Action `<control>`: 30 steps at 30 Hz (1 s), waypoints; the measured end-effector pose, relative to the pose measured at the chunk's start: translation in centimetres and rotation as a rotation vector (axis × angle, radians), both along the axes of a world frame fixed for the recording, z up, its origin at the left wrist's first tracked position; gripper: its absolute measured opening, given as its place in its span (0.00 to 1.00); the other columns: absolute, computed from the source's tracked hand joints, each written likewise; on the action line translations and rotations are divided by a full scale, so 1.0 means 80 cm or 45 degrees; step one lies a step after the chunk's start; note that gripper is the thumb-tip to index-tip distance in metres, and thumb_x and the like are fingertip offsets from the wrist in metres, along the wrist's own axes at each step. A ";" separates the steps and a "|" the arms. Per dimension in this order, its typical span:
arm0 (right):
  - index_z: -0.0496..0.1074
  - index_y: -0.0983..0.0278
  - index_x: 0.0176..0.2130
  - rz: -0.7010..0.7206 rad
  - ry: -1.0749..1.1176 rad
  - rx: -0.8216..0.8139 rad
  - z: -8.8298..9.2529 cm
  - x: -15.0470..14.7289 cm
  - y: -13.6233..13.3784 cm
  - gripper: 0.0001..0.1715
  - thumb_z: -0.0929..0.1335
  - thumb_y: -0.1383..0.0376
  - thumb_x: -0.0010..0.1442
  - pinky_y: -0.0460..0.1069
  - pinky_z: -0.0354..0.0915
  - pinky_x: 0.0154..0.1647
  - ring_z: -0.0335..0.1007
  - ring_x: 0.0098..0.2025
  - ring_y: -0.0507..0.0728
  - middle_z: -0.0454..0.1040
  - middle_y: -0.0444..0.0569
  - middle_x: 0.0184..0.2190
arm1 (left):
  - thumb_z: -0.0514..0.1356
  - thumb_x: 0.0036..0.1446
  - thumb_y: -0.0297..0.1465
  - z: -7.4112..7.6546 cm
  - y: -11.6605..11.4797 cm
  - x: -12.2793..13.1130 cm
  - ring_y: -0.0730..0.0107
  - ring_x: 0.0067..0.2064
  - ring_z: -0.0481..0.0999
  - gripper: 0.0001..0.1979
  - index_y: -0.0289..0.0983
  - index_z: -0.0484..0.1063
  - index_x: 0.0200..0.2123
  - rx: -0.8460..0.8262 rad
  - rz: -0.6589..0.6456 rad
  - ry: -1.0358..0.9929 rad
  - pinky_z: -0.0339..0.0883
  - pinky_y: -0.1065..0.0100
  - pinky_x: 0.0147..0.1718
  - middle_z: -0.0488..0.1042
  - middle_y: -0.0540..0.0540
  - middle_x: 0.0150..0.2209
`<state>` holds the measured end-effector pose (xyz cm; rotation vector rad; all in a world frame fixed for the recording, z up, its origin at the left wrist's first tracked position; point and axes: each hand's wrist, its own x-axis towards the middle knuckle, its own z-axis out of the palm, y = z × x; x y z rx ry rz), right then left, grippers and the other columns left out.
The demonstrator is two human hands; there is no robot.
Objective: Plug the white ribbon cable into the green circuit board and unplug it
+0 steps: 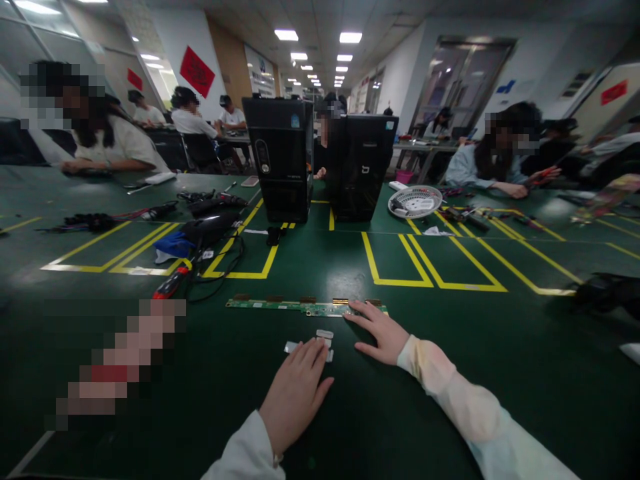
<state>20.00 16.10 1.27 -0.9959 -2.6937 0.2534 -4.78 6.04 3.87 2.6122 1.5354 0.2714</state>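
Observation:
A long, narrow green circuit board (280,305) with copper-coloured tabs lies crosswise on the dark green table. My right hand (380,332) rests at its right end, fingers spread, with the fingertips on or just over the board. Nearer to me, my left hand (297,393) lies palm down with its fingers stretched out over a few small pale pieces. One whitish piece (325,334) shows beyond the fingertips, and a flat silvery piece (291,347) sticks out to the left. The fingers partly cover these pieces, and their kind cannot be made out. Neither hand grips anything.
Two black computer towers (283,167) stand beyond the board. A white round basket (415,202) sits right of them. On the left lie a red-and-black handled tool (171,283), dark cables (215,293) and a blue item (174,247). Yellow tape (400,283) marks the table. Other people sit around.

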 end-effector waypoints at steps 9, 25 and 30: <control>0.59 0.63 0.61 -0.028 -0.028 0.059 0.001 -0.003 -0.002 0.33 0.63 0.54 0.61 0.64 0.46 0.64 0.44 0.66 0.64 0.51 0.58 0.64 | 0.54 0.60 0.36 0.001 0.019 0.038 0.53 0.60 0.64 0.26 0.30 0.60 0.59 0.036 0.033 0.021 0.62 0.52 0.56 0.65 0.34 0.59; 0.58 0.62 0.62 -0.097 -0.034 0.065 0.001 -0.008 -0.005 0.32 0.63 0.55 0.61 0.63 0.50 0.63 0.49 0.63 0.64 0.56 0.58 0.61 | 0.49 0.63 0.41 -0.015 0.025 0.042 0.54 0.63 0.58 0.28 0.31 0.57 0.61 0.024 0.073 -0.015 0.59 0.52 0.58 0.60 0.36 0.62; 0.58 0.63 0.62 -0.100 -0.039 0.042 0.002 -0.009 -0.005 0.33 0.62 0.54 0.61 0.64 0.51 0.62 0.49 0.63 0.65 0.56 0.58 0.61 | 0.49 0.63 0.41 -0.017 0.025 0.041 0.54 0.64 0.58 0.29 0.31 0.56 0.62 0.003 0.060 -0.071 0.59 0.52 0.58 0.60 0.35 0.63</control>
